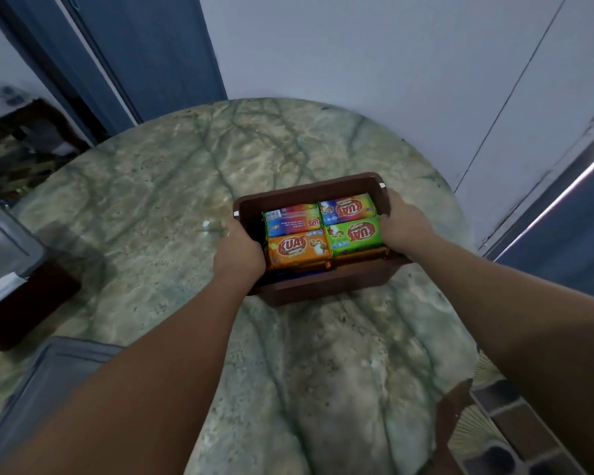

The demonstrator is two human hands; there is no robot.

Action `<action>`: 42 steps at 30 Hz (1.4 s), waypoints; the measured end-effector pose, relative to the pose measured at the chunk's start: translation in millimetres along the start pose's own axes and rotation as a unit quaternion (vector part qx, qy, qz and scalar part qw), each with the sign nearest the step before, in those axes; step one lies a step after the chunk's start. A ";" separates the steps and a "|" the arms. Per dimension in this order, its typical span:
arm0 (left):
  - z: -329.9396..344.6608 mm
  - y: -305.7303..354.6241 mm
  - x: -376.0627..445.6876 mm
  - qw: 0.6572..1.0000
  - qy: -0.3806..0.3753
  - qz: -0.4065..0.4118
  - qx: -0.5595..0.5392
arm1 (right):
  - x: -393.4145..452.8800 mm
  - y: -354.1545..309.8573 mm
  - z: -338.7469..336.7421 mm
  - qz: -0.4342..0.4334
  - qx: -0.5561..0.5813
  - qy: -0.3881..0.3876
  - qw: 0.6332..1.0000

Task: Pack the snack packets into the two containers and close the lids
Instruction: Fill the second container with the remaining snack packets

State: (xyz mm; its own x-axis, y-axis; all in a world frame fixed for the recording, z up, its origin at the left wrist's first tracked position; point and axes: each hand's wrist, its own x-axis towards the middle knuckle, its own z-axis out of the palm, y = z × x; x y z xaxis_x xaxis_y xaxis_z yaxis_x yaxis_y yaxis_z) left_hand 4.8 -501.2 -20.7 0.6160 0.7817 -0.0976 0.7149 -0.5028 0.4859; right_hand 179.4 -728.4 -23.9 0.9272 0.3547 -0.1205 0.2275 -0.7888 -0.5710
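Two bare forearms are seen nearest the camera, reaching up from the lower edge toward one brown container set on the round marbled bench, slightly toward 1 o'clock from the bench's middle. The left hand is curled over the container's wall at 9 o'clock, with the fingers dipped inside beside the packets; the right hand is wrapped over the wall at 3 o'clock in the same manner. The container is thus gripped from both sides, and the packets lie between the two hands.

Four snack packets are counted in the top layer, packed edge to edge. An orange packet lies touching the left hand at the near left. A green packet lies touching the right hand at the near right. A multicoloured packet with a barcode is placed at the far left, and a blue and red packet at the far right. Edges of further packets are glimpsed beneath, but their number cannot be told.

The container is uncovered. At 9 o'clock, at the bench's edge, a second dark container is seen with a grey lid on it. Another grey lid lies at 7 o'clock, partly hidden by the left forearm.
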 end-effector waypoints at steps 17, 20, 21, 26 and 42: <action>-9.8 -30.7 -34.4 0.999 -0.011 0.043 0.010 | -74.1 -4.4 2.4 0.041 0.040 0.016 0.998; -13.7 -39.5 -42.8 0.998 -0.019 0.061 0.005 | -91.9 -4.5 5.6 0.051 0.035 0.026 0.998; -15.0 -43.2 -45.8 0.997 -0.022 0.068 0.003 | -99.6 -5.0 6.1 0.052 0.030 0.030 0.998; -25.1 -65.8 -62.6 0.994 -0.041 0.098 -0.004 | -142.7 -11.8 14.3 0.072 0.024 0.047 0.996; -38.3 -97.3 -95.7 0.995 -0.041 0.094 0.011 | -193.0 -15.8 27.2 0.073 0.038 0.049 0.995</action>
State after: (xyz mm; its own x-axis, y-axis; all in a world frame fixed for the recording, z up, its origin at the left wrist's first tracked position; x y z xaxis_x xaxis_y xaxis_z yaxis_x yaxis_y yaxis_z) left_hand -136.4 -512.9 -25.4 0.7636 0.6409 -0.0782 0.5911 -0.6452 0.4840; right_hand -11.2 -770.8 -13.7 0.9741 0.1857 -0.1287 0.0690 -0.7870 -0.6130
